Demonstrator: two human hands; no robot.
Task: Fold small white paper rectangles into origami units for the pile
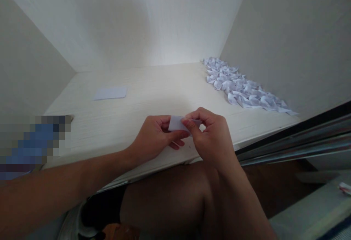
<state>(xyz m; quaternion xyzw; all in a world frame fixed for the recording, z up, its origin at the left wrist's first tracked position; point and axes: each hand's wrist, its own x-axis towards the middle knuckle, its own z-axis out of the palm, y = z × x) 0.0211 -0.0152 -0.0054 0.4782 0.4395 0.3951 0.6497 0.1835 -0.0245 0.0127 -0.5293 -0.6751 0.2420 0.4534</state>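
Between my two hands, above the front part of the white tabletop, is a small piece of white paper. My left hand pinches its left side, thumb along the lower edge and fingers behind. The thumb and forefinger of my right hand close on the right part, which looks folded, though the fingers partly cover it. On the table to the left lies a flat white paper stack or sheet, apart from both hands.
Many small folded white paper pieces stand in rows along the right wall. A back wall and a left wall enclose the table. A blurred-out blue patch is at the left edge. My legs are under the table's front edge.
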